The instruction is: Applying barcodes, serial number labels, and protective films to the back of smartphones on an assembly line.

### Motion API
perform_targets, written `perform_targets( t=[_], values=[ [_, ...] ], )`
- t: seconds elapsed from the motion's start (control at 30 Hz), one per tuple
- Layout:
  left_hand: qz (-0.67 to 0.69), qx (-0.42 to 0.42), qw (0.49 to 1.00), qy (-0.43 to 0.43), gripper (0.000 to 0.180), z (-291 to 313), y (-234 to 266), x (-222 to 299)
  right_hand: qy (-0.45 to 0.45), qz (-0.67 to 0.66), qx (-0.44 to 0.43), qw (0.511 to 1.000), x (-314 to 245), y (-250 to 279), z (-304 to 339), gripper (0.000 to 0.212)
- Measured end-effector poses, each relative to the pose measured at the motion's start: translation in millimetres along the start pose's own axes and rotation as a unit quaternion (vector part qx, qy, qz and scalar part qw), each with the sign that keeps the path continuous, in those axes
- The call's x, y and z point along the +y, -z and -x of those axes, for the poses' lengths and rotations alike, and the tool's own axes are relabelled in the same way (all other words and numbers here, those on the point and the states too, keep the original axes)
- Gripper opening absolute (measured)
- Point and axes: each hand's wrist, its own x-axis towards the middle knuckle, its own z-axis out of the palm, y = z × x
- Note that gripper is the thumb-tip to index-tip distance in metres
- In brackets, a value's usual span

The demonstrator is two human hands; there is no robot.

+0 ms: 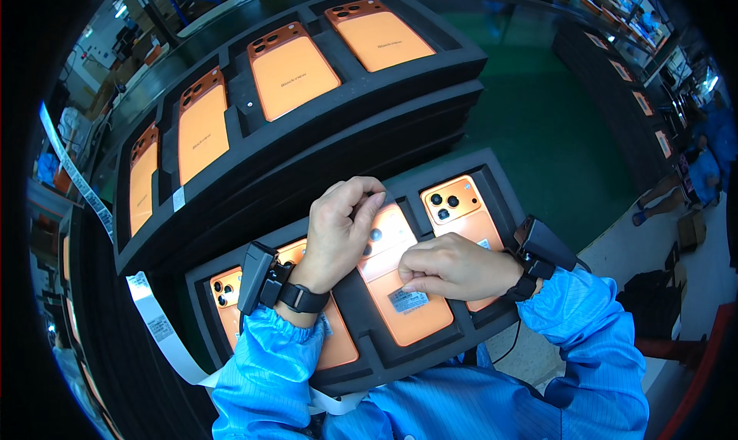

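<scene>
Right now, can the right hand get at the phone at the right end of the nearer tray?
Probably yes: the right hand already lies across part of the right-end phone, whose upper part is uncovered. Its fingers are at the neighbouring phone, though, so they would likely have to draw back first.

Left bare hand (pixel 344 221) is curling, thumb toward fingers, over the upper end of an orange rectangular phone (pixel 419 326); contact is hard to tell. Right bare hand (pixel 461 267) is bending its fingers over the same phone, just beside a pale printed label (pixel 407 300). Phone is lying back-up in a black foam tray (pixel 375 361), between other orange phones. Beyond, stacked black foam trays (pixel 330 130) are standing, the top one holding four orange phones.
</scene>
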Motion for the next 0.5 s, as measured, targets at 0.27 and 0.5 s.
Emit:
perform_targets(
  t=[0.27, 0.5],
  values=[
    [-0.010, -0.001, 1.000, -0.009, 0.008, -0.8, 0.5, 0.6, 0.003, 0.008, 0.006, 1.000, 2.0, -1.5, 0.6, 0.017],
    [-0.012, 0.004, 1.000, -0.014, 0.007, -0.4, 0.3, 0.9, 0.008, 0.014, 0.004, 1.000, 1.5, -1.9, 1.0, 0.015]
  ],
)
